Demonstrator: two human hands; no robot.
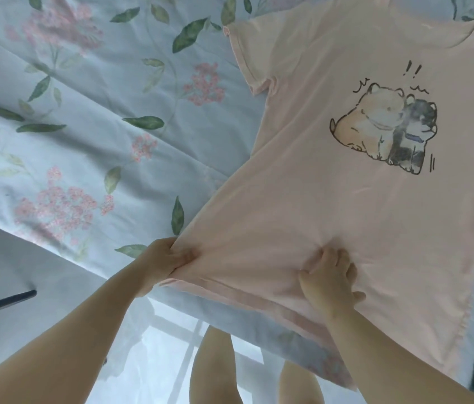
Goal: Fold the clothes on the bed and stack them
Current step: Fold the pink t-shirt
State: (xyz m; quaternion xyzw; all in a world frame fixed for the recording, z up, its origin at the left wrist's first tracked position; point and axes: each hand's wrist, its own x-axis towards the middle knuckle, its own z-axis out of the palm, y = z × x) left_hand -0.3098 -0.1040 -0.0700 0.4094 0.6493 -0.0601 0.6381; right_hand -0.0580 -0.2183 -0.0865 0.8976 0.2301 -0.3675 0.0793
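A pale pink T-shirt point(332, 205) with a cartoon print of two dogs lies face up on the bed, collar at the far side and hem toward me. My left hand point(166, 260) pinches the hem's left corner, and the cloth stretches taut from it. My right hand point(332, 278) is closed on a bunch of fabric near the middle of the hem, with wrinkles radiating from its fingers. The left sleeve point(256, 68) lies flat; the right side of the shirt runs out of view.
The bed is covered by a light blue sheet point(84, 126) with pink flowers and green leaves, its edge hanging near my legs point(215, 368). A dark bar point(2, 301) lies over the floor at lower left.
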